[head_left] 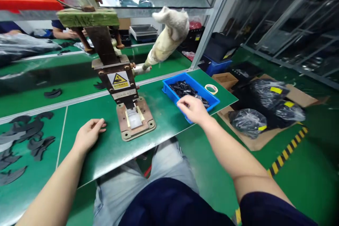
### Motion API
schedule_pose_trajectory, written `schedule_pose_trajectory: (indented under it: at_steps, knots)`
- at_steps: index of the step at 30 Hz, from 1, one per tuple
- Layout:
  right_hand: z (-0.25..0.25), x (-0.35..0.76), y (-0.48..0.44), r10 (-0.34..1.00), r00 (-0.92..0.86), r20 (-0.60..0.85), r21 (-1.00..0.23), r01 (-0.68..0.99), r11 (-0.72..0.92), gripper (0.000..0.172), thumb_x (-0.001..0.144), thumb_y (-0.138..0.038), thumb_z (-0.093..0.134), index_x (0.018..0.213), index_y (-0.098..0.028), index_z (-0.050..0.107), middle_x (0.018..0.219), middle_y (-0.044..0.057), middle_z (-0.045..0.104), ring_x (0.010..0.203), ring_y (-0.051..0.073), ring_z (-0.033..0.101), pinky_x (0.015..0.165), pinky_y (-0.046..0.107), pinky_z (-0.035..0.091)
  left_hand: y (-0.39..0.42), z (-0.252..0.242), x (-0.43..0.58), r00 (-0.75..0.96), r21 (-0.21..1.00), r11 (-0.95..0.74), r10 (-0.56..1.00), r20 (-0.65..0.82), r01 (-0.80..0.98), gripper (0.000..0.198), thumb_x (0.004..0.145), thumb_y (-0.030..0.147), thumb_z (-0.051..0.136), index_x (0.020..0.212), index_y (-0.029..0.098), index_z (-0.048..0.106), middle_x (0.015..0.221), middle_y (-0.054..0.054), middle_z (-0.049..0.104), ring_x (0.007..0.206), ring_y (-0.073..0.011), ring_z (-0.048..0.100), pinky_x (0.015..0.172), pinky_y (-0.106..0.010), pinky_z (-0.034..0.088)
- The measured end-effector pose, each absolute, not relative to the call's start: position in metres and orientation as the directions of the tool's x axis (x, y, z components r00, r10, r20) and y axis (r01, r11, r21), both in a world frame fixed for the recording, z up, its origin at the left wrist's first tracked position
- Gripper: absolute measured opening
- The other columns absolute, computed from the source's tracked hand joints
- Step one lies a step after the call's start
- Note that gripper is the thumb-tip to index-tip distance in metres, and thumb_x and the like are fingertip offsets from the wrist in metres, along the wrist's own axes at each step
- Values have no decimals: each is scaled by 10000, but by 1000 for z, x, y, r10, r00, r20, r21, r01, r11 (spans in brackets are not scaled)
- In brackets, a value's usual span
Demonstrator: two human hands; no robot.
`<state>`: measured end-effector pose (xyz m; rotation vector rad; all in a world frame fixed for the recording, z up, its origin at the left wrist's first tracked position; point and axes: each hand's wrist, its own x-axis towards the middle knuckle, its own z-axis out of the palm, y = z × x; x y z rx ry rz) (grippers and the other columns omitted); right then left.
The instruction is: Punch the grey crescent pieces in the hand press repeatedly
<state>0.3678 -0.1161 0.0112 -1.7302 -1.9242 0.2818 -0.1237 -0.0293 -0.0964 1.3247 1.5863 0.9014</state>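
Observation:
My left hand rests on the green table, left of the hand press. Its fingers are curled together, with a small dark bit at the tips that I cannot make out. Over the near side of a blue tray is my right hand, thumb and fingers pinched; whatever they hold, if anything, is hidden. Small black parts fill the tray. The press has a rusty base plate with a pale block in its middle, and a cloth-wrapped lever slants up to the right.
Several dark curved pieces lie at the table's left. A tape roll sits by the tray's right side. Bagged goods on cardboard occupy the floor at right. Across the bench, another person's hand shows behind the press.

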Motion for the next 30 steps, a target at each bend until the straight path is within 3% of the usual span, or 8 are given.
schedule_pose_trajectory:
  at_steps: [5,10,14,18,23,26,28,30]
  knots:
    - [28,443,-57,977,213,-27,-266,940,-213,446,994,-522,648,1253,-160,656,1243,82,692,1141,175,676,1028,424,618,-67,-98,-134,-96,940,144,988,-120,309,614,896,762,681,736,170,640,1006,-102,808,828,-222,786,803,-332,661]
    - [14,449,-27,935,312,-171,-65,943,-326,479,989,-515,655,1325,-173,634,1349,103,659,1231,203,655,1074,455,609,-71,-102,-134,-158,952,150,981,-110,265,606,851,771,731,820,168,683,944,-80,802,775,-219,777,762,-340,662]
    - [11,439,-18,919,345,-192,-9,935,-353,494,983,-513,666,1326,-159,633,1355,114,656,1242,210,653,1083,458,605,-72,-98,-132,-167,965,154,979,-120,212,605,822,760,767,845,161,689,918,-68,785,767,-221,774,757,-360,674]
    - [24,441,-25,932,336,-132,-59,936,-346,489,984,-528,658,1312,-166,639,1341,105,662,1233,205,653,1084,461,600,-74,-95,-131,-184,972,148,976,-114,184,568,825,720,783,873,161,694,905,-57,771,777,-221,771,781,-377,687]
    - [48,425,-59,958,274,87,-243,938,-246,454,1047,-564,484,1205,-162,625,1161,92,697,1080,185,653,1025,406,558,-74,-98,-125,-200,973,79,979,-35,216,485,871,654,745,909,177,672,934,-51,742,833,-219,764,779,-366,679]
    - [49,383,-92,983,81,168,-373,928,-13,408,1088,-476,278,1090,-193,572,969,77,702,924,180,625,903,329,505,-85,-89,-111,-220,938,-52,966,134,343,391,900,564,743,1000,195,661,980,-47,719,847,-195,727,789,-343,647]
    - [42,343,-116,978,-124,170,-452,872,189,364,1088,-462,283,1026,-215,543,894,45,680,839,156,598,826,299,479,-103,-74,-94,-182,867,-193,935,304,460,344,921,494,754,1097,206,687,1032,-55,704,879,-187,693,846,-346,619]
    - [30,300,-136,933,-324,158,-521,775,357,319,1082,-453,337,968,-225,529,862,21,655,776,133,562,767,284,448,-127,-55,-72,-36,791,-344,908,418,506,312,945,430,752,1178,224,719,1102,-71,696,919,-190,674,894,-355,595]
